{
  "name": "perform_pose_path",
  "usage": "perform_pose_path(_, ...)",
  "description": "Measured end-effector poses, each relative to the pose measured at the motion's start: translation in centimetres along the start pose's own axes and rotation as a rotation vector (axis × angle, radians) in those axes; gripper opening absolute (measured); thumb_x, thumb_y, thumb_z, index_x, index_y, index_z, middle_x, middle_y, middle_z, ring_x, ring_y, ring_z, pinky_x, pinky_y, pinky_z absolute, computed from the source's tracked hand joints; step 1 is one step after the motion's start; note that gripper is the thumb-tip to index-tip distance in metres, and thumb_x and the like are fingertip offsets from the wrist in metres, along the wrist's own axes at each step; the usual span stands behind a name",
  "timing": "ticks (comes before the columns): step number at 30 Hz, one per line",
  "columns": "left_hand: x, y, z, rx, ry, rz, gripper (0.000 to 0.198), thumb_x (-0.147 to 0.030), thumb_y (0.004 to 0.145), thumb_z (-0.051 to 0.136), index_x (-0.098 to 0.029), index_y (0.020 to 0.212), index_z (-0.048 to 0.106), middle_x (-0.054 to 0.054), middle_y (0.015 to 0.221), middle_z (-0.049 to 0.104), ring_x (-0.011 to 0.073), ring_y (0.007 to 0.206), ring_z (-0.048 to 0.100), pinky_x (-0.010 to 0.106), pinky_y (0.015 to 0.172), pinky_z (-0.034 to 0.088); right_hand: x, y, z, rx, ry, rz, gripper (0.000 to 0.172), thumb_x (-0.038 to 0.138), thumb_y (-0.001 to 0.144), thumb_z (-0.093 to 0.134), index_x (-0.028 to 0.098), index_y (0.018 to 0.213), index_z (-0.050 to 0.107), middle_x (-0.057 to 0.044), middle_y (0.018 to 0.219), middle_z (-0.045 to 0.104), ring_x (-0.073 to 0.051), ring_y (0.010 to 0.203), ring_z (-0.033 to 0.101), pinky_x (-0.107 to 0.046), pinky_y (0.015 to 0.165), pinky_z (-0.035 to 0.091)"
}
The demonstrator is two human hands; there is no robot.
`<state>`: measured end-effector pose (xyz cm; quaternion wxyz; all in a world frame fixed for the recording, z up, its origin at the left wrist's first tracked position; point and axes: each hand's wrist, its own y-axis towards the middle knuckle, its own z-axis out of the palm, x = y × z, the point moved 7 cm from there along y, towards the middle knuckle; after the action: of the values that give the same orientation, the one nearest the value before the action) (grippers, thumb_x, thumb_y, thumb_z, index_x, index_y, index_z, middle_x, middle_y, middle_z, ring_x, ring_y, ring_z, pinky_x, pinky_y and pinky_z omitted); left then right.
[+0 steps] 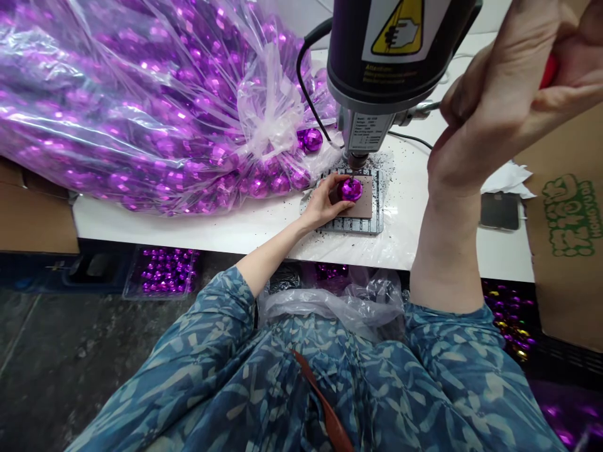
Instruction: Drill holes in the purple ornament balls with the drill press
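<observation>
My left hand [326, 199] pinches a shiny purple faceted ball [351, 189] and holds it on a brown pad on the metal base plate [358, 223] of a small drill press [391, 56]. The drill tip [354, 164] hangs just above the ball. My right hand [499, 94] is raised at the upper right, fingers wrapped round the press's lever, whose red knob [548, 72] shows between them.
A big clear plastic bag [141, 94] full of purple balls lies on the white table [188, 223] to the left. A phone [499, 210] and a cardboard box [565, 220] are at the right. Trays of balls [162, 271] sit under the table. A plastic bag [330, 307] rests in my lap.
</observation>
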<state>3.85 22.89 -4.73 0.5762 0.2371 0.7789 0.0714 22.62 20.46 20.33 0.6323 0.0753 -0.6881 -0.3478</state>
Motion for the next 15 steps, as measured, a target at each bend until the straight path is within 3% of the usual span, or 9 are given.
perform_pose_path(3,-0.3,0.1,-0.2,-0.017,-0.012,-0.010,0.072,-0.062,0.086,0.089,-0.024,0.141,0.062,0.013,0.138,0.073,0.0334,0.133,0.072,0.055,0.122,0.056,0.9,-2.2,-0.5,0.014,-0.023,-0.088,0.098,0.083,0.085,0.044,0.007,0.145,0.052,-0.004,0.158,0.053,0.023,0.071,0.038,-0.001,0.069,0.032)
perform_pose_path(6,-0.4,0.1,-0.2,-0.008,-0.006,-0.010,0.070,-0.061,0.086,0.089,-0.025,0.140,0.062,0.013,0.137,0.073,0.0342,0.134,0.070,0.057,0.123,0.054,0.2,-3.4,-0.7,0.003,-0.029,-0.085,0.089,0.080,0.090,0.043,0.006,0.137,0.058,0.000,0.148,0.058,0.024,0.072,0.041,0.000,0.072,0.034)
perform_pose_path(10,-0.5,0.0,0.0,0.015,-0.017,-0.002,0.070,-0.060,0.088,0.087,-0.024,0.142,0.061,0.014,0.142,0.070,0.0367,0.137,0.068,0.060,0.125,0.051,-1.3,-3.7,-1.0,-0.050,0.035,-0.055,0.102,0.091,0.080,0.047,0.001,0.127,0.057,-0.003,0.135,0.064,0.020,0.068,0.041,-0.007,0.069,0.033)
perform_pose_path(15,-0.3,0.0,0.1,0.013,-0.013,0.011,0.071,-0.064,0.089,0.085,-0.025,0.142,0.060,0.014,0.140,0.070,0.0357,0.135,0.069,0.059,0.123,0.053,-2.3,-4.0,-1.2,-0.083,0.062,-0.063,0.102,0.094,0.076,0.050,-0.001,0.113,0.053,-0.002,0.115,0.068,0.015,0.056,0.034,-0.016,0.064,0.027)
